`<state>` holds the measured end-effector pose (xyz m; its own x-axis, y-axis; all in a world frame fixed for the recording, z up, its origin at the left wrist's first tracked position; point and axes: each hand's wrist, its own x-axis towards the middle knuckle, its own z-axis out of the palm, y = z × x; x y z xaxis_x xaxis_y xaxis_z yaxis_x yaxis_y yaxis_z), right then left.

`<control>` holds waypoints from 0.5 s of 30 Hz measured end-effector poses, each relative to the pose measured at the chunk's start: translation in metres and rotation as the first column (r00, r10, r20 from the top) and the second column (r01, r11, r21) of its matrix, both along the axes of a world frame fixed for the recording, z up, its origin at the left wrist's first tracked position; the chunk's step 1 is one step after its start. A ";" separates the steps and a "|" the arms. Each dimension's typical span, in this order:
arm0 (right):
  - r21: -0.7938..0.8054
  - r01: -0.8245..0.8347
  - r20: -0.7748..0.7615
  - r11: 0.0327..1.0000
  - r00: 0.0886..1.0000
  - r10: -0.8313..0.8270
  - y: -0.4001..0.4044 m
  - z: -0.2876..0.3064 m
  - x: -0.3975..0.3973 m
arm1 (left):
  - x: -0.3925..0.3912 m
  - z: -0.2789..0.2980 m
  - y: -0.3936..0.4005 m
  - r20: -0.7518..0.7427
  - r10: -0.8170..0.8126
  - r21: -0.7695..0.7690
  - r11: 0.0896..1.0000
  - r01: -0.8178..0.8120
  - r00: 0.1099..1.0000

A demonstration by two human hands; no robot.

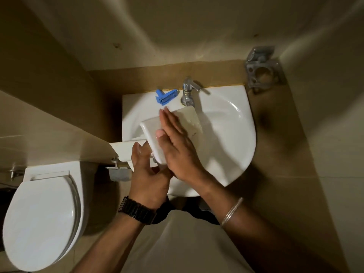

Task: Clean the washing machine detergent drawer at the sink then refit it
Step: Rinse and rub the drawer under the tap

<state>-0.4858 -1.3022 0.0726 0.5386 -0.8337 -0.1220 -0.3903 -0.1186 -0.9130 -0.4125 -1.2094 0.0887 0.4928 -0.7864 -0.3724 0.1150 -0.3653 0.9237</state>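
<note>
The white plastic detergent drawer is tilted over the left rim of the white ceramic sink, under the chrome tap. The left hand grips its front panel; the right hand lies flat on it, fingers straight. A blue plastic insert rests on the back rim.

White detergent drawer upside down, tilted over white sink, blue insert on rim
</note>
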 end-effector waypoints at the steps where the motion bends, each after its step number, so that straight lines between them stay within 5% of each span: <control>1: 0.047 0.047 -0.071 0.998 0.997 -0.044 -0.009 -0.008 -0.004 | -0.001 0.001 0.001 -0.041 0.009 -0.014 1.000 -0.010 0.999; 5: 0.092 0.145 -0.423 0.985 0.901 -0.093 -0.041 -0.028 -0.011 | -0.008 0.002 0.006 -0.106 0.014 -0.022 1.000 -0.016 0.994; 10: 0.024 -0.015 -0.166 1.000 0.986 0.019 0.012 0.017 0.013 | 0.001 0.000 0.009 0.032 -0.060 0.026 0.998 0.059 0.998; 12: -0.018 0.006 -0.229 1.000 0.973 -0.010 -0.010 0.008 0.005 | 0.000 0.003 0.008 -0.098 -0.036 -0.023 0.999 0.034 0.994; 15: 0.143 0.201 -0.448 0.969 0.886 -0.117 -0.057 -0.021 -0.019 | -0.006 0.010 0.008 -0.264 0.033 -0.043 0.998 -0.046 0.964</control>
<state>-0.5048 -1.3596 0.0519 0.2591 -0.8448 -0.4681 -0.7509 0.1286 -0.6478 -0.4190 -1.2018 0.0984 0.4136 -0.7886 -0.4549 0.3693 -0.3114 0.8756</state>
